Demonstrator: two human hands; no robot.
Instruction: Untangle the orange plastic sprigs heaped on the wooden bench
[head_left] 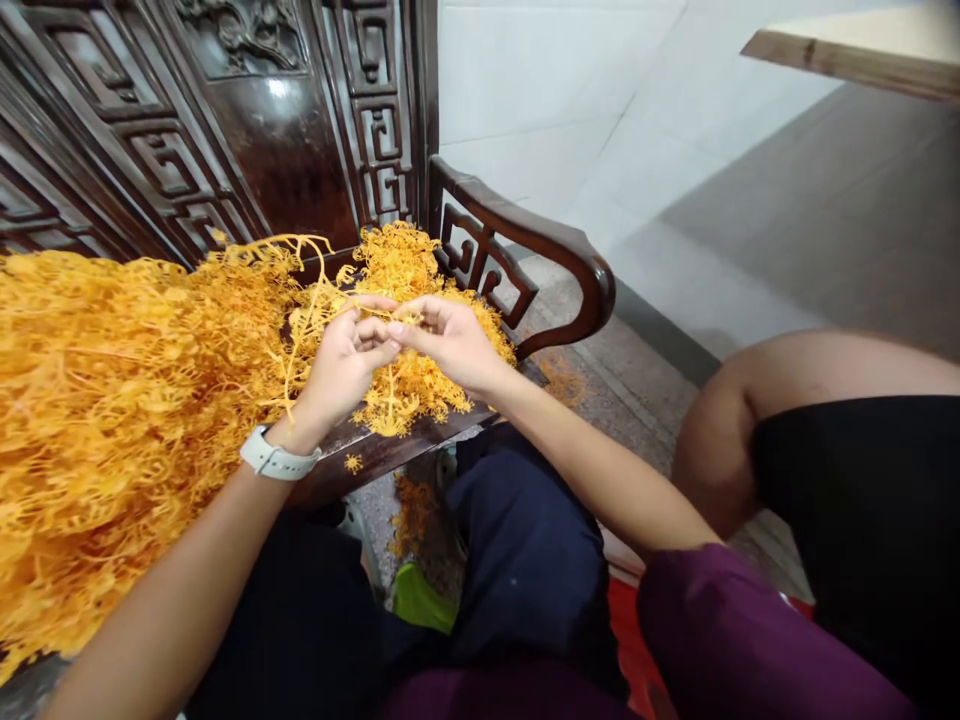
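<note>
My left hand [346,358], with a pale watch band on its wrist, is closed on a yellow branched plastic stem [321,268]. The stem's thin branches stick out past the fingers to the upper left and hang beside the wrist. My right hand [454,345] meets it fingertip to fingertip, pinching the right end of the same stem. The fingers hide the exact spot they grip. Below and behind both hands lies a heap of small yellow spiky plastic pieces [397,255]. A much larger yellow pile of branched pieces [112,400] is at the left.
The heaps rest on a dark carved wooden bench [360,455] with a curved armrest [559,240]. One loose yellow piece [353,463] lies near its front edge. Orange bits [412,510] litter the floor. Another person's bent knee [720,430] is at right, below a wooden tabletop corner [847,65].
</note>
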